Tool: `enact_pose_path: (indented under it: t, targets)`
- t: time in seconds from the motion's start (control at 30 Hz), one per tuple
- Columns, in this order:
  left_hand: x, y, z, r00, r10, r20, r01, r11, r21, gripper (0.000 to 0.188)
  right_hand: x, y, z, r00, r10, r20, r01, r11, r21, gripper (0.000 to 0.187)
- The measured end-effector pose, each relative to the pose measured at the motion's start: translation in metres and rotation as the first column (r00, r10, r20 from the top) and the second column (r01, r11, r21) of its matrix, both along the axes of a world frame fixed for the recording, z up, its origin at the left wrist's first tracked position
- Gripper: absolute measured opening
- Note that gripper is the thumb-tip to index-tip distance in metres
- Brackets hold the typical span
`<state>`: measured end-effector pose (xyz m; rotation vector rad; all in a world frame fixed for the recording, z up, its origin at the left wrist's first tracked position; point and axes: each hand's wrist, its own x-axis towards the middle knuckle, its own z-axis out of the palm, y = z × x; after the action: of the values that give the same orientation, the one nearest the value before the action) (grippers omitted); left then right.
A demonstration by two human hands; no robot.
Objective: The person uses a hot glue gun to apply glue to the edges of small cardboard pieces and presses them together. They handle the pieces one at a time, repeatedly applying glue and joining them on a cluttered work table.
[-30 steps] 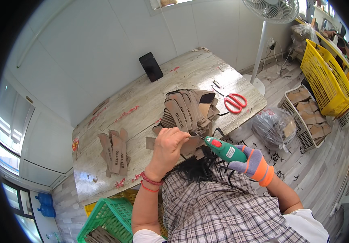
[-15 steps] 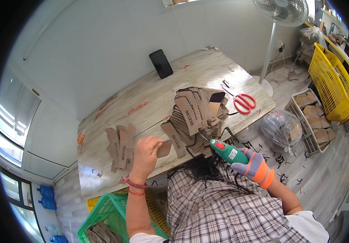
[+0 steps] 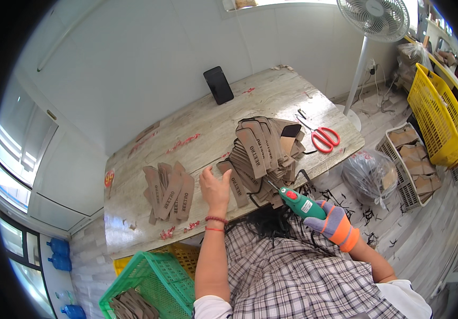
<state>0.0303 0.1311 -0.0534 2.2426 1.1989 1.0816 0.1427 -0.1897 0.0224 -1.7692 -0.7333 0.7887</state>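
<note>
Small fan of flat brown cardboard strips near worktop left end, close to front edge. Left hand, bare, fingers spread, palm down, between that fan and big heap of cardboard strips mid-worktop; fingertips just beside the heap's lowest strip. Right hand, in grey-orange glove, closed around green glue gun, nozzle aimed at heap's front edge. Red scissors near right end.

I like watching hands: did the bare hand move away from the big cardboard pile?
Yes. The left hand went left from the big cardboard pile toward the small stack, now empty.
</note>
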Motion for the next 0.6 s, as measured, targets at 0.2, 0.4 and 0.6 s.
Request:
enact_pose_path:
  t: [0.2,0.4,0.6]
  targets:
    - [0.037,-0.008,0.005,0.92,0.253,-0.299,-0.301,0.945,-0.128,0.052,-0.004,0.0,0.006,1.0,0.015,0.026,-0.013,0.997,-0.079,0.054]
    - [0.015,-0.006,-0.024,0.835,0.139,0.532,0.091,0.919,-0.383,0.02,-0.005,0.006,-0.006,0.999,-0.015,-0.052,0.013,0.999,-0.043,0.055]
    - [0.006,-0.079,0.058,0.405,0.162,0.9,0.535,0.757,-0.376,0.004,-0.007,0.019,0.012,0.999,-0.03,0.029,0.032,0.997,-0.07,0.058]
